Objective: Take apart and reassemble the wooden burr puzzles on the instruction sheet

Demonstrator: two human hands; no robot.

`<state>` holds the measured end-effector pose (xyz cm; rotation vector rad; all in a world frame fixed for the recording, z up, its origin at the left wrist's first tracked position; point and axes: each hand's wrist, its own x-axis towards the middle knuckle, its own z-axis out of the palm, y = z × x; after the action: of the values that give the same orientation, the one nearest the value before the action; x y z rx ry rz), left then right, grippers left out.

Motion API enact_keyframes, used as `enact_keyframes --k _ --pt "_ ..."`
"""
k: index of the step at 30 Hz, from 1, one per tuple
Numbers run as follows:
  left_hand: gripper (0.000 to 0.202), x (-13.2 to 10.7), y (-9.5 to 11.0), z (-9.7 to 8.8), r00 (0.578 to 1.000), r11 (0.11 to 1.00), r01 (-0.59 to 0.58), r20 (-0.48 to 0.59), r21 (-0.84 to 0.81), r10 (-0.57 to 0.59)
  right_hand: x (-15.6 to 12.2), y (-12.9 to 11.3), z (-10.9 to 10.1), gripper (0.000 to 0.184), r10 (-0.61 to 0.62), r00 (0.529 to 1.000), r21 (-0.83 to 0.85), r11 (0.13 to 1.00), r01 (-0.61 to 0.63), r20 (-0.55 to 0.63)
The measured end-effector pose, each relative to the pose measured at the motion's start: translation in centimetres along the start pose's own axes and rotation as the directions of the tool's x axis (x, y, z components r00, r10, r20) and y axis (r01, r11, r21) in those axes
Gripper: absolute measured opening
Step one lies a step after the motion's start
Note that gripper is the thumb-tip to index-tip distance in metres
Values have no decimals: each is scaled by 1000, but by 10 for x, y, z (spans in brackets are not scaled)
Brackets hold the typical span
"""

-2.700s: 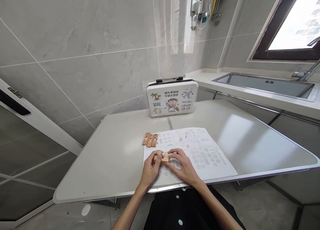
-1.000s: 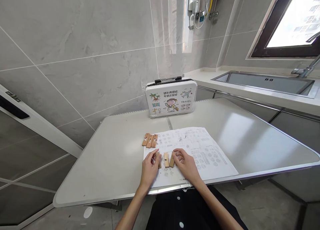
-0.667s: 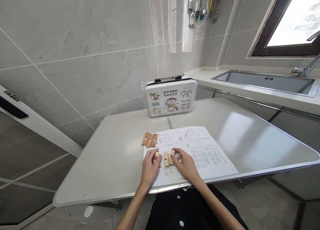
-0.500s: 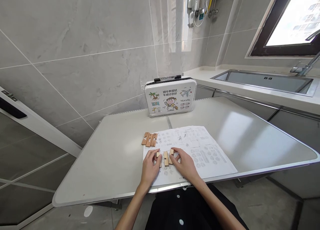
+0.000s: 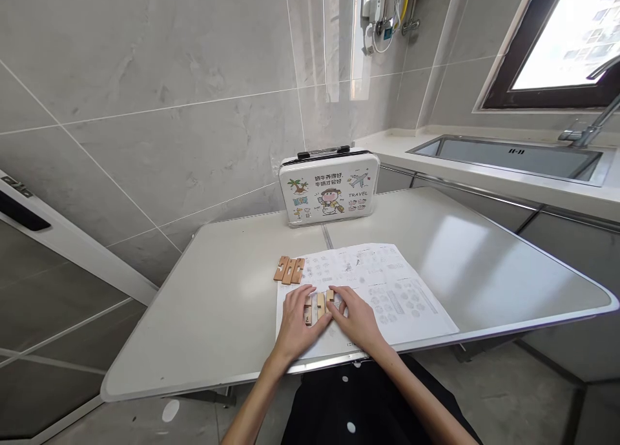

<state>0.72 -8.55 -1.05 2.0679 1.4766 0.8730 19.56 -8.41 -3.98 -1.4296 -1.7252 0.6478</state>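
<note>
Three light wooden puzzle blocks with notches stand side by side on the printed sheet [image 5: 411, 316]: a left block [image 5: 308, 314] marked with a "3", a middle block [image 5: 320, 304] and a right block [image 5: 330, 296]. Curled around the left side of the row, my left hand [image 5: 294, 322] has its fingers at the left block and its thumb stretched to the foot of the middle one. My right hand [image 5: 357, 319] grips the right block between thumb and fingers, hiding part of it.
Several reddish-brown notched wooden pieces [image 5: 289, 270] lie at the sheet's upper left corner. A white cartoon-printed case [image 5: 329, 190] stands at the back of the folding table [image 5: 217, 316]. Behind on the right is a counter with a sink [image 5: 508, 157].
My left thumb has swung right, from the left block to the foot of the middle one, uncovering the left block's face. The right hand has hardly moved.
</note>
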Motion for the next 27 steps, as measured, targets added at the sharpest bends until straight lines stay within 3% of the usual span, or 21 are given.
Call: enact_keyframes --k 6,12,21,27 --pt "75 -2 -2 -1 985 998 -53 161 -29 57 0 1 1 37 -12 1000 -15 1000 12 17" --pt "77 -2 -6 0 984 998 -49 170 -43 56 -1 -1 -2 34 -32 999 20 999 32 25" --pt "76 -2 -2 -2 980 994 -67 180 -89 82 -1 -2 -5 33 50 998 108 993 -55 48" --pt "80 -2 -3 -2 980 996 -20 193 -83 35 0 -3 -5 33 62 997 130 989 -69 55"
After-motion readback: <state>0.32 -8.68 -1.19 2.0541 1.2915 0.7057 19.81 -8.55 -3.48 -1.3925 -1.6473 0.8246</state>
